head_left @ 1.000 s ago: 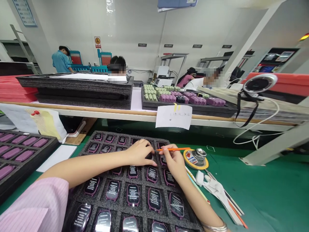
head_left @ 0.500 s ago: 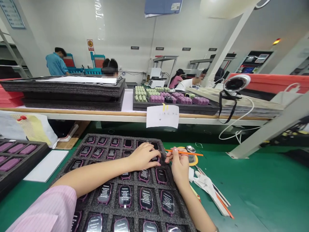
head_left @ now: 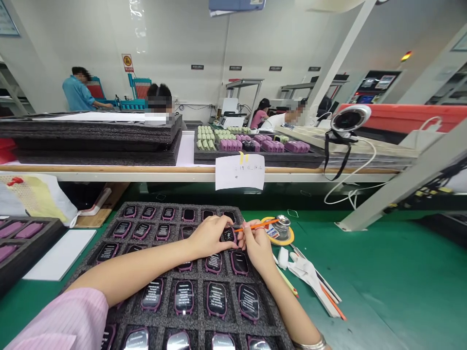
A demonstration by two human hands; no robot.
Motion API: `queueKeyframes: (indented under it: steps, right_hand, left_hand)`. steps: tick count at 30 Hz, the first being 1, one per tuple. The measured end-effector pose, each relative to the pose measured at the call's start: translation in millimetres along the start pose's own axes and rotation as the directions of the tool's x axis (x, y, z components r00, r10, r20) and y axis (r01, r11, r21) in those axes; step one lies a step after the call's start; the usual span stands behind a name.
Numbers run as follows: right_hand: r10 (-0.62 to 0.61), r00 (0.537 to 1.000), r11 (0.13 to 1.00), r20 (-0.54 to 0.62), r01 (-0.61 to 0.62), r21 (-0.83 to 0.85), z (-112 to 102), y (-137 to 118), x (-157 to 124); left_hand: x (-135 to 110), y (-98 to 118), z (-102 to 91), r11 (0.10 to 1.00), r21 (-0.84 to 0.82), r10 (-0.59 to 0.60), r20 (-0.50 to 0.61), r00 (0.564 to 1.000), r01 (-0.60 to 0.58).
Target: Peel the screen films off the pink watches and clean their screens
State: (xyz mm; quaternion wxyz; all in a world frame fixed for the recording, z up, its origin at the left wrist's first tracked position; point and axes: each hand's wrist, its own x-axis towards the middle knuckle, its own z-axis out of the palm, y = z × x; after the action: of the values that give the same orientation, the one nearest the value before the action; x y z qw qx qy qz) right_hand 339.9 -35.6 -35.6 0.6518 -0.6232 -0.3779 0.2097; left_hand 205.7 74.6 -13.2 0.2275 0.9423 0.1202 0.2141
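A dark grey foam tray [head_left: 199, 272] holds rows of purple-framed smartwatch bodies [head_left: 184, 295], many with white text on lit screens. Near its far right corner, my left hand [head_left: 208, 236] grips one smartwatch [head_left: 228, 235] between thumb and fingers. My right hand [head_left: 260, 247] pinches a thin orange stick [head_left: 266, 223] whose left tip meets the edge of that watch. Whether the tip presses on it I cannot tell. Beyond my right hand, a small metal pot [head_left: 282, 224] sits on a yellow-rimmed dish [head_left: 291, 238].
White wipes and sticks [head_left: 306, 272] lie right of the tray on the green mat [head_left: 394, 277]. Another tray of purple parts [head_left: 31, 230] and a white board [head_left: 62, 255] are at left. A shelf [head_left: 175, 178] crosses ahead, bearing foam trays and a camera [head_left: 350, 118]. Co-workers sit beyond.
My right hand has moved left, bringing the orange stick's tip to the watch at my left fingers. That watch's screen now shows more clearly. The whole view has shifted slightly.
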Motion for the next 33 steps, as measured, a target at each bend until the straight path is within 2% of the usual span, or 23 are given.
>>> queueKeyframes:
  steps: [7,13,16,19,21,27,33]
  right_hand:
    - [0.008,1.000,0.998,-0.016,-0.009,-0.069,0.1,-2.0,0.4]
    - [0.009,1.000,0.995,-0.004,-0.009,-0.095,-1.0,-1.5,1.3]
    - [0.001,1.000,0.996,-0.017,-0.003,-0.084,-0.6,-1.9,2.1]
    - [-0.009,0.998,0.998,-0.070,0.005,-0.057,-1.2,-3.0,3.8]
    - [-0.012,0.995,1.000,-0.104,0.009,-0.023,-3.6,-4.5,4.3]
    - [-0.014,0.991,0.995,-0.135,0.026,0.091,-16.2,-12.4,-12.2]
    - [0.006,0.999,0.993,-0.039,-0.001,0.120,-15.2,-14.0,-38.9]
  left_hand:
    - [0.3,0.2,1.6,1.000,-0.015,-0.018,0.002,1.000,0.018]
    - [0.0,4.8,-3.7,0.998,0.053,0.017,-0.018,1.000,-0.016]
    - [-3.5,19.1,-4.5,0.990,0.097,0.103,0.001,0.995,-0.103]
    - [-9.6,37.3,0.8,0.965,0.110,0.227,0.092,0.970,-0.236]
    - [-14.6,45.8,5.0,0.952,0.118,0.266,0.130,0.955,-0.281]
    - [-31.7,45.0,0.6,0.970,0.125,0.197,0.086,0.977,-0.207]
    - [-39.8,41.1,-5.7,0.985,0.074,0.152,0.078,0.985,-0.158]
